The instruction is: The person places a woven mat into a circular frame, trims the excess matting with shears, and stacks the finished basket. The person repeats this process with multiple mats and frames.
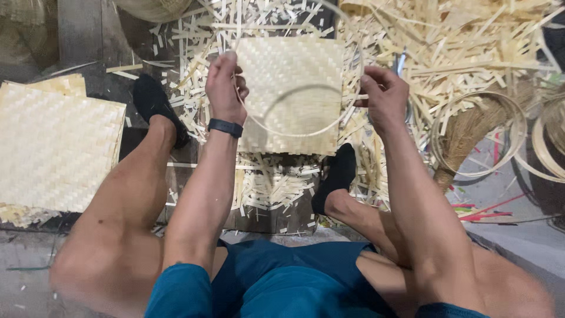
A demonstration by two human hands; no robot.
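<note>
Bamboo strip hoop (294, 126), bent into a thin ring, hangs between our hands above the woven mat (291, 70). Our left hand (225, 88) pinches it shut at nine o'clock, our right hand (382, 97) closes on it at three. We judge it light, springy and prone to snap or slip, so opposite-side pinches suit it. Outward lie bamboo offcuts (271, 182) at six o'clock, stacked mats (56, 153) at nine, and coiled hoops (477, 135) at three.

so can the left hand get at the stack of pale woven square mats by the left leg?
Probably yes, but not freely: the left hand grips the thin bent bamboo strip hoop; the mat stack lies uncovered beyond the left knee.
</note>
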